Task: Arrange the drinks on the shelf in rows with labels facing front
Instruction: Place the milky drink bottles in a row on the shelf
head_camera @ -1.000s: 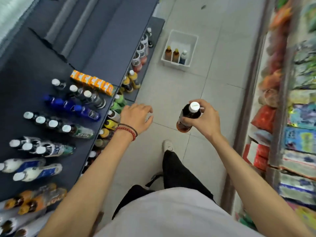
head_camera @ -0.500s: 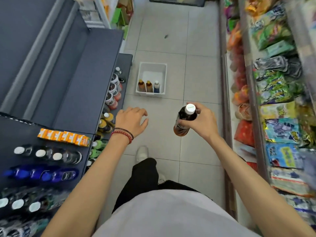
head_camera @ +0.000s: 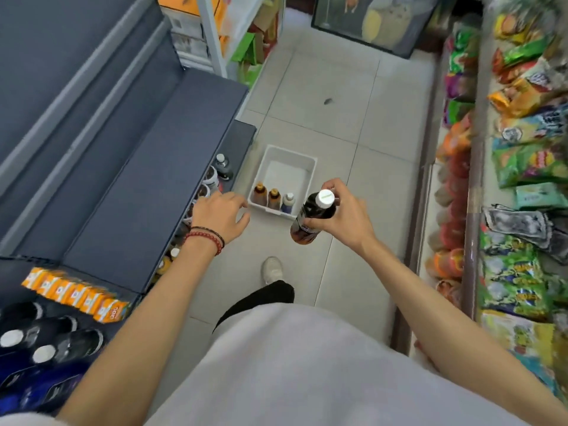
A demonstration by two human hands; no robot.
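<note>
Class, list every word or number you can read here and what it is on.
"100", uncertain: on the end orange carton.
Label of bottle in right hand: blurred.
Print on snack bags: blurred.
Labels of bin bottles: too small.

a narrow shop aisle with a floor (head_camera: 307, 118) of pale grey square tiles. on the left stand dark grey shelves (head_camera: 138, 179), stepped in tiers. on the right a rack (head_camera: 470, 210) carries bright snack bags (head_camera: 522, 167) in green, orange and yellow. at the far end a dark-framed picture (head_camera: 368, 23) sits at floor level, near a white stand (head_camera: 212, 35) of boxes. a small dark speck (head_camera: 327, 101) lies on one tile.
</note>
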